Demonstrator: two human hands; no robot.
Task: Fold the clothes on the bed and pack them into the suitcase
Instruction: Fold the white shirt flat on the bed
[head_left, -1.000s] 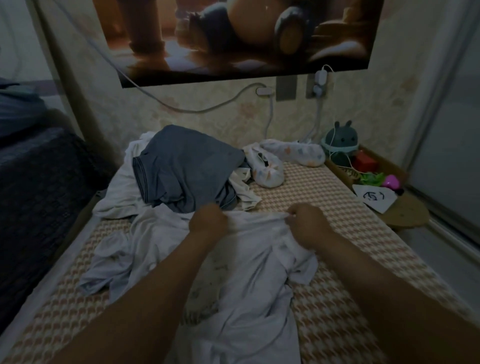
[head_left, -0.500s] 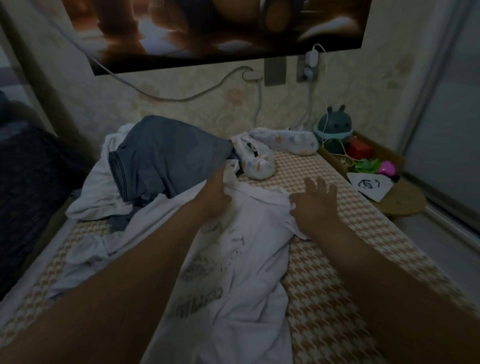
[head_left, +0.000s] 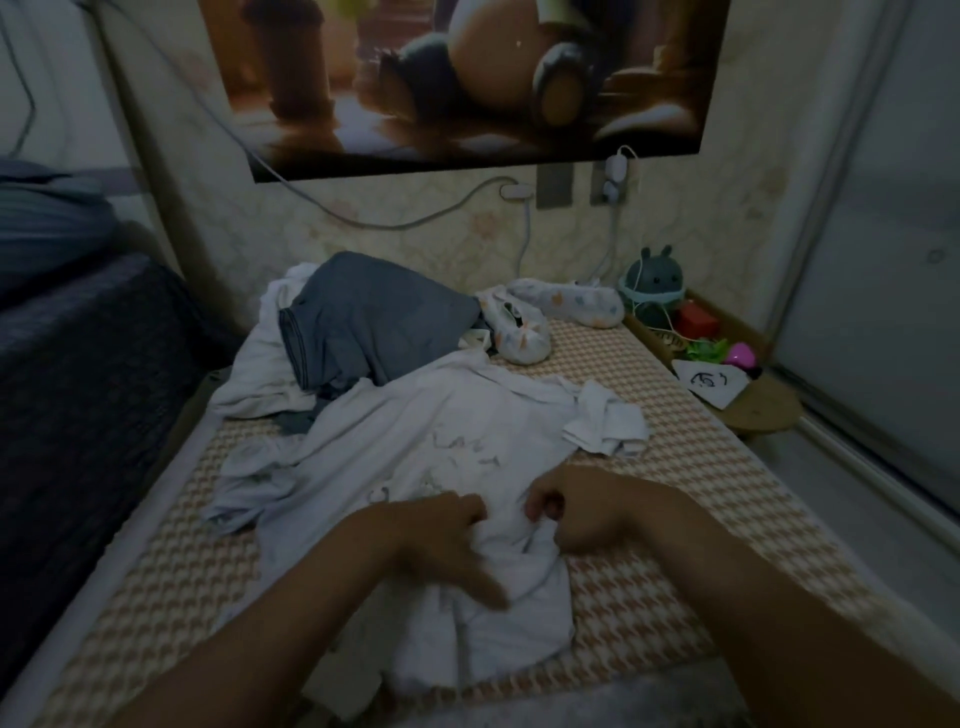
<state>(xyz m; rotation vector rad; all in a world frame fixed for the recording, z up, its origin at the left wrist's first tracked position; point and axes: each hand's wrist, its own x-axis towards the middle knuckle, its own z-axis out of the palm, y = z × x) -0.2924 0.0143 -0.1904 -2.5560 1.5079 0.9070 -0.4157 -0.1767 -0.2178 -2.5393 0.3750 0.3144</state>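
A white printed T-shirt (head_left: 457, 436) lies spread along the bed (head_left: 675, 467), collar toward the far end and hem near me. My right hand (head_left: 582, 512) pinches a bunch of the shirt's lower fabric with curled fingers. My left hand (head_left: 447, 540) rests on the same part of the shirt, fingers extended and blurred. Behind the shirt lie a grey garment (head_left: 374, 317) on more white clothes (head_left: 260, 364), and two small patterned white pieces (head_left: 524, 332). No suitcase is in view.
A low wooden side table (head_left: 763, 410) at the right carries a round green toy (head_left: 654, 286), a red box, small toys and a paper card (head_left: 711, 384). A dark blanket (head_left: 78, 389) lies left of the bed. Cables hang on the wall behind.
Both hands have let go of the shirt's collar end and drawn back toward me to its lower part. The shirt now lies stretched out, with a sleeve flopped to the right.
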